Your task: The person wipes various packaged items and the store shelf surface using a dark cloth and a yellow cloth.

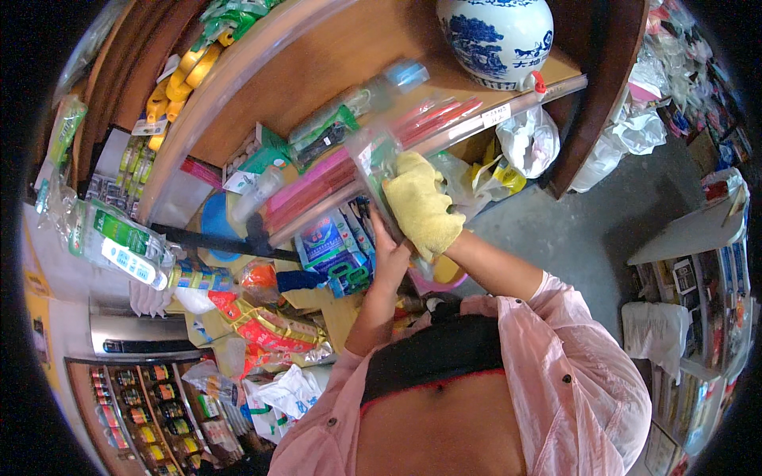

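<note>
My left hand (390, 259) is closed around the lower end of a long, clear plastic package (370, 152), blurred and tilted in front of the shelf. A yellow cloth (419, 205) covers my right hand, lying against the package's right side; the fingers are hidden beneath it. Behind the package, bundles of red and pink sticks in clear wrap (312, 187) lie along the shelf edge. Left of them is a green and white box (256, 160). Higher on the shelf stands a blue-and-white porcelain jar (497, 38) with a red tap.
Under the shelf hang white plastic bags (528, 140), and blue packets (327, 238) sit lower down. A pink basin (446, 276) is close to my body. Large plastic bottles (119, 241) stand left; racks of jars (143, 404) fill the lower left. Grey floor (553, 238) lies right.
</note>
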A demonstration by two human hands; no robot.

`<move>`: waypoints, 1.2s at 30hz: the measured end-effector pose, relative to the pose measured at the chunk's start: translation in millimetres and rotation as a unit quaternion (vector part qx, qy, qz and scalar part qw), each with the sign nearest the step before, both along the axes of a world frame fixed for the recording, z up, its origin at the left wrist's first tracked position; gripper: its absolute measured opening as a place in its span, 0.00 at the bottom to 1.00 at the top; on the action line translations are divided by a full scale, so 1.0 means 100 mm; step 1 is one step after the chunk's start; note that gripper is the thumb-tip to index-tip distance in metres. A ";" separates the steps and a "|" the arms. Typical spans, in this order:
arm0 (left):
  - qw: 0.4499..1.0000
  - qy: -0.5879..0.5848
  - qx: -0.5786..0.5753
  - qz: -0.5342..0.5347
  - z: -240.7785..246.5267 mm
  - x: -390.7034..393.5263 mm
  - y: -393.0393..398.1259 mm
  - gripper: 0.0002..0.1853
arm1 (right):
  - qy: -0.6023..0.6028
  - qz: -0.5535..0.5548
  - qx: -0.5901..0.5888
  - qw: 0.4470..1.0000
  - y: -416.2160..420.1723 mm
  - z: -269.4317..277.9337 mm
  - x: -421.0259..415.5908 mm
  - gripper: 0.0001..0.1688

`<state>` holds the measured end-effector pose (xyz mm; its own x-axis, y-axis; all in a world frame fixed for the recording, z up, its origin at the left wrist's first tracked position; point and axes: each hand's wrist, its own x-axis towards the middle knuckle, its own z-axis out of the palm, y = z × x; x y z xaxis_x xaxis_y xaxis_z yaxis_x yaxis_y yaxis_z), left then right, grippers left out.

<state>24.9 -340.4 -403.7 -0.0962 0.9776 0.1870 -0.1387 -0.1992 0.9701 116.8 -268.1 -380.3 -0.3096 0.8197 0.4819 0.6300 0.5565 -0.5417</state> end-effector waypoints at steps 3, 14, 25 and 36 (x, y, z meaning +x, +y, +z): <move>0.991 0.123 0.037 0.038 -0.03 -0.04 0.03 0.49 | 0.046 -0.021 0.095 0.994 -0.03 0.02 -0.03 0.09; 0.994 -0.077 -0.036 -0.070 0.39 -0.01 -0.02 0.45 | 0.095 0.120 0.140 0.978 -0.04 0.10 0.36 0.11; 0.995 -0.064 -0.009 -0.071 0.53 -0.03 -0.04 0.41 | -0.035 0.052 0.095 0.993 0.00 0.45 0.28 0.18; 0.965 -0.206 -0.098 -0.127 0.56 -0.20 -0.12 0.36 | 0.129 0.109 -0.007 0.986 0.21 0.42 0.45 0.14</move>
<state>4.8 -352.0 -348.1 0.1253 0.9921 -0.0058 -0.5403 0.0732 0.8383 162.2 -247.3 -338.3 -0.3487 0.7539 0.5568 0.3365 0.6552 -0.6764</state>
